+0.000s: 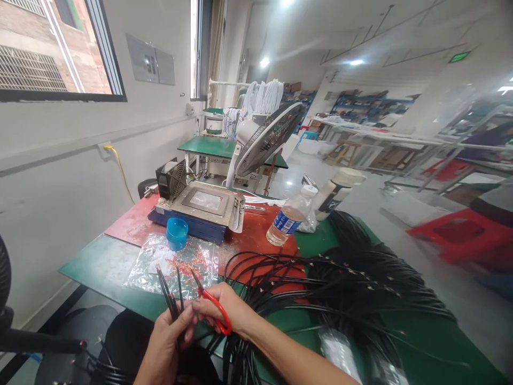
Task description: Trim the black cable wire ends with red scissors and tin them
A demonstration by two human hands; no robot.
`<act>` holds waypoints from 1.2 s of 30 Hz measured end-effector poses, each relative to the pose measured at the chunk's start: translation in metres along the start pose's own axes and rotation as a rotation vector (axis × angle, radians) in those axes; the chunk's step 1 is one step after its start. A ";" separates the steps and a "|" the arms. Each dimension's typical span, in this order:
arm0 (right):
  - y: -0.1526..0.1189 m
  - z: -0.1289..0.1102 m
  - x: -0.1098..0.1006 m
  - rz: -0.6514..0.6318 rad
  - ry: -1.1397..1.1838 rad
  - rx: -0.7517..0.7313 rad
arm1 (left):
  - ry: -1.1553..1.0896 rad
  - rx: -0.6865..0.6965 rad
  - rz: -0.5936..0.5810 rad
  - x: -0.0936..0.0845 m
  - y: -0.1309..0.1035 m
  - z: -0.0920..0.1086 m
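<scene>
My left hand (pixel 170 331) is closed around several black cables (pixel 165 291), whose ends point up and away from me. In my right hand (pixel 234 309) are red-handled scissors (pixel 219 306), their dark blades pointing up and to the left. The fingertips of both hands meet at the cables, close to one cable that stands apart. Just beyond the hands lies a clear plastic bag (pixel 140 267) strewn with small red and orange wire scraps (pixel 188 269). A blue round cup (pixel 177 233) stands at the bag's far edge.
Heaped black cables (pixel 360 278) cover the green table's right side. Behind the cup sits a blue-based hot plate (pixel 204 206) with a small fan (pixel 172 179). A labelled plastic bottle (pixel 286 219) and a white canister (pixel 334 195) stand to its right. A large fan (pixel 268 140) rises behind.
</scene>
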State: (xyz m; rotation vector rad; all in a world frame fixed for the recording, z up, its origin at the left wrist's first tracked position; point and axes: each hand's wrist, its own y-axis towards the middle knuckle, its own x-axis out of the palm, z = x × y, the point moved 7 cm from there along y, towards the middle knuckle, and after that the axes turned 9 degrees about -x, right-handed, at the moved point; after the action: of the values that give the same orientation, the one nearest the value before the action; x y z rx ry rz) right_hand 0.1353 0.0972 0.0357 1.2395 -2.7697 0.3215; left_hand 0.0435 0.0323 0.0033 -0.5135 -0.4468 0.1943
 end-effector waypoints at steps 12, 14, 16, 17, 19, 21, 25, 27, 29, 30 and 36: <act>0.001 0.013 -0.002 0.016 0.150 0.117 | -0.022 -0.016 -0.029 0.010 -0.005 0.005; 0.000 0.017 -0.001 0.007 0.155 0.163 | -0.032 -0.001 -0.039 0.009 -0.004 0.003; -0.001 0.020 0.000 -0.008 0.162 0.207 | -0.031 0.008 -0.055 0.010 -0.004 0.001; -0.002 0.021 0.000 -0.015 0.167 0.226 | -0.031 0.011 -0.066 0.010 -0.003 0.001; -0.002 0.022 0.001 -0.030 0.176 0.247 | -0.037 0.016 -0.089 0.010 -0.003 -0.001; -0.003 0.021 0.002 -0.042 0.182 0.244 | -0.046 0.027 -0.097 0.009 -0.001 -0.001; 0.000 0.010 0.004 -0.029 0.149 0.098 | -0.053 0.038 -0.061 0.004 0.003 -0.001; 0.001 0.006 0.004 -0.008 0.113 0.027 | -0.053 0.045 -0.036 0.002 0.004 0.000; 0.001 0.004 0.005 0.010 0.074 -0.002 | -0.044 0.060 -0.018 0.001 0.003 0.002; 0.001 0.004 0.005 0.019 0.060 -0.007 | -0.035 0.067 -0.014 0.001 0.002 0.002; -0.001 0.007 0.003 0.034 -0.020 -0.039 | -0.014 0.081 -0.015 0.004 -0.001 0.004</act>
State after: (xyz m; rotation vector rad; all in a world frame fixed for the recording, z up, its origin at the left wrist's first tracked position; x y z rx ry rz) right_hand 0.1339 0.0930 0.0293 1.1954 -2.8022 0.2572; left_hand 0.0452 0.0343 0.0086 -0.4294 -0.4549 0.2008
